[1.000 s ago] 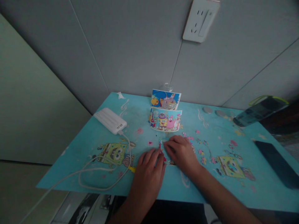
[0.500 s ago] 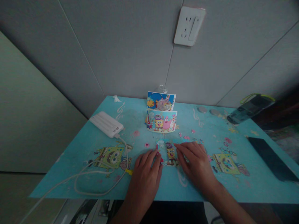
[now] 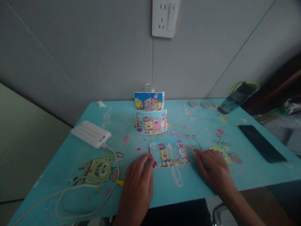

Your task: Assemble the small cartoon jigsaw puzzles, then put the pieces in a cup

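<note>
A partly assembled jigsaw puzzle (image 3: 175, 158) with cartoon figures lies flat on the turquoise table, with a bare gap right of its yellow figure. My left hand (image 3: 138, 177) rests at its left edge, thumb and forefinger drawn together. Whatever is between those fingertips is too small to make out. Right of the puzzle, my right hand (image 3: 215, 168) has its thumb and forefinger closed at a small loose puzzle piece (image 3: 194, 155). More loose pieces (image 3: 179, 135) lie above the puzzle, and a single pink piece (image 3: 138, 149) is at its upper left. Behind stands a picture card (image 3: 151, 122) of the figures.
A clear plastic container (image 3: 150, 104) sits behind the card. On the left, a white power bank (image 3: 91, 134) trails a white cable (image 3: 113, 185). To the right are a dark phone (image 3: 261, 142), a tilted bottle (image 3: 238, 98) and two round discs (image 3: 193, 104). A wall closes off the back.
My right hand has moved right, off the puzzle to the loose pieces, uncovering the puzzle's right side. My left hand stays at the left edge. The view has turned slightly right.
</note>
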Action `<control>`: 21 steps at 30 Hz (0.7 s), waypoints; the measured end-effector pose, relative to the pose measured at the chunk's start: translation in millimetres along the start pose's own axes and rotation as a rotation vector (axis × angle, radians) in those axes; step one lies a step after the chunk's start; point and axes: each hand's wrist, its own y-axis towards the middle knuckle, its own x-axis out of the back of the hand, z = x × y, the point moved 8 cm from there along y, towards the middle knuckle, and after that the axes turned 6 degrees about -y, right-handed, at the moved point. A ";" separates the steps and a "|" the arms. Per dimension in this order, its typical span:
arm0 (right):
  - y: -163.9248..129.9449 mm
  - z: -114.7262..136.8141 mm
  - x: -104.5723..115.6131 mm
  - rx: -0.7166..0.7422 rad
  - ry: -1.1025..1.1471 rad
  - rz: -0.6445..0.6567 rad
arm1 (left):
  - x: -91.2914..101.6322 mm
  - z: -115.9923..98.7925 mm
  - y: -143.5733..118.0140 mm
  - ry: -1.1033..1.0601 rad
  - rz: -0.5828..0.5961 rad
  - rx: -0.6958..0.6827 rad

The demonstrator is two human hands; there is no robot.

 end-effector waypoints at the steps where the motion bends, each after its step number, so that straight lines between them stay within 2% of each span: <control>1: 1.4 2.6 -2.5 0.009 0.001 0.027 | 0.4 0.5 -0.4 0.004 -0.003 -0.005; 4: 3.5 2.0 -7.2 -0.013 0.023 0.077 | 0.1 1.2 -0.8 0.012 -0.001 -0.030; 13: 1.1 -2.0 -10.1 -0.056 0.048 0.115 | -2.3 1.7 1.2 0.031 0.026 -0.048; 21: 2.7 -0.4 -5.9 -0.089 0.072 0.094 | -4.3 3.7 0.1 0.050 0.023 -0.069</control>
